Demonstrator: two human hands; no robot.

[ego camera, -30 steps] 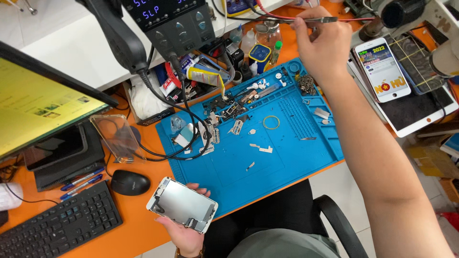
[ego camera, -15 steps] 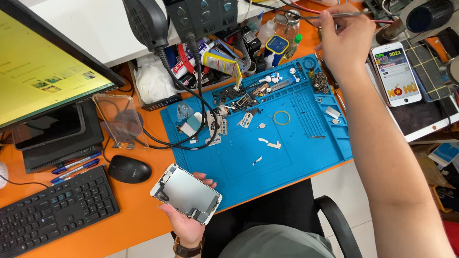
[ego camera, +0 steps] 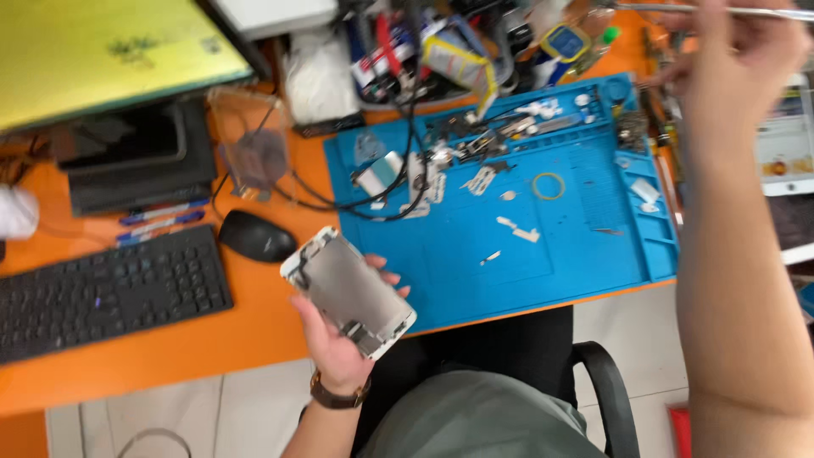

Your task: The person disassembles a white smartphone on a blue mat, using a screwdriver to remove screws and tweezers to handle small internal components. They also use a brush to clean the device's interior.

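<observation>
Left hand (ego camera: 339, 339) grasping a white-framed phone screen panel with a silvery metal back (ego camera: 349, 291) over the orange desk's (ego camera: 212, 339) front edge; right hand (ego camera: 729, 59) pinching thin metal tweezers (ego camera: 763, 12) beyond the blue silicone work mat (ego camera: 543, 263).

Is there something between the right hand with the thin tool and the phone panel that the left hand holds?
Only low things: the blue mat with small loose parts lies between the right hand and the phone panel in the left hand. Nothing tall stands between them.

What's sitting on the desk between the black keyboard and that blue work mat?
In the head view, a black computer mouse lies on the orange desk between the keyboard and the blue mat.
</observation>
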